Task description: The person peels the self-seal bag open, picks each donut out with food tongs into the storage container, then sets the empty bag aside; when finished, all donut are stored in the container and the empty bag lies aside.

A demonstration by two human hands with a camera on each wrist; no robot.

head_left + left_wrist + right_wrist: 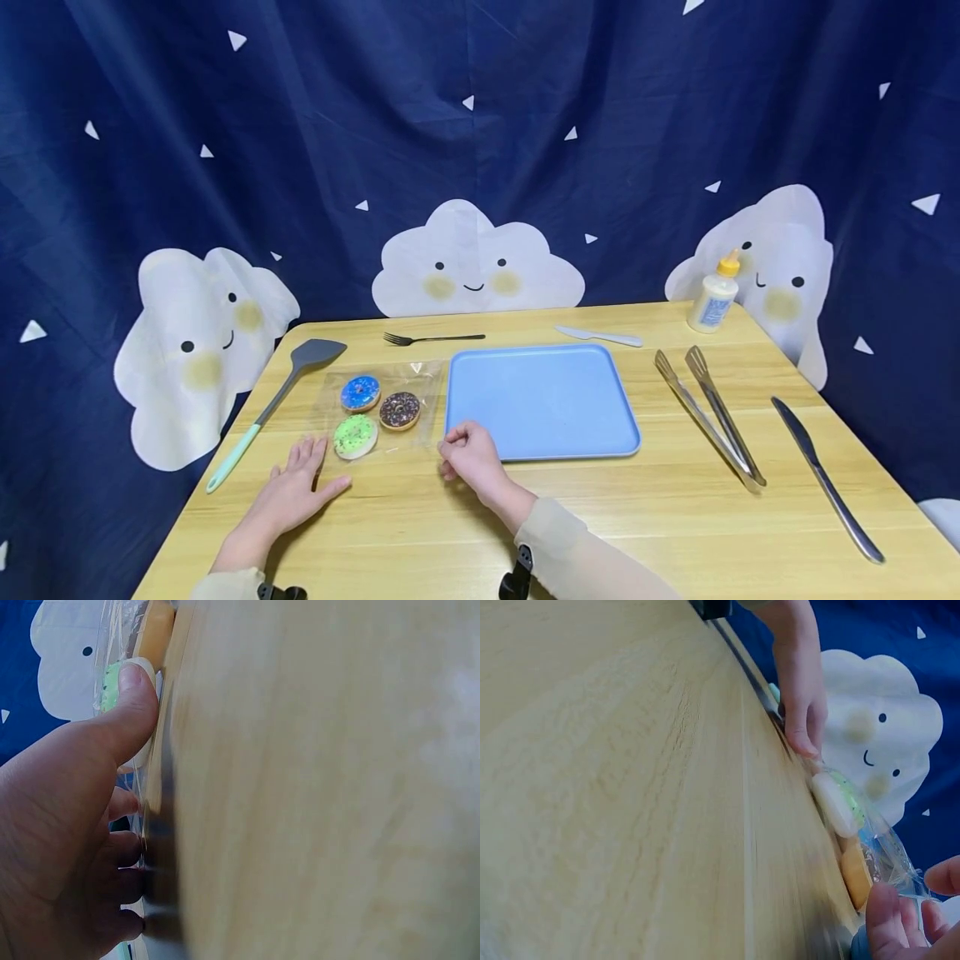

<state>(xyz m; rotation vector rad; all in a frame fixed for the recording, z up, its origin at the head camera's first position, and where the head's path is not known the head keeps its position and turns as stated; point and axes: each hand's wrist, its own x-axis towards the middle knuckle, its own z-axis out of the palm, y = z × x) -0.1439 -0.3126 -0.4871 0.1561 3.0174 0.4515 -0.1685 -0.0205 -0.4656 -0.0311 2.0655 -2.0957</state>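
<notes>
Spatula point(277, 400): lies slanting at the far left, mint handle toward the person; the head view alone shows its grey blade.
Left hand point(288, 497): fingers extended, thumb spread away, resting at the near left corner of the bag. Its wrist view shows the thumb in front of the green donut; from the head, thumb and donut stand apart.
Clear bag point(424, 385): flat on the table between the hands, left of the tray. The right wrist view shows its film rising above the donuts, which the head view hides.
Donuts: blue point(361, 392), green point(355, 436) and brown point(400, 411), all inside the bag. The right wrist view adds the green one's thick pale side and a tan side next to it.
Fork point(442, 338): behind the bag, seen only from the head.
Right hand point(477, 465): fingers bent at the bag's near right corner, beside the tray; even its wrist view leaves me unable to tell whether they pinch the film.
Tray point(542, 402): blue, right of the bag.
Head view only, rightward: white knife point(602, 337), tongs point(724, 418), yellow-capped bottle point(713, 303), dark-bladed knife point(826, 479).
</notes>
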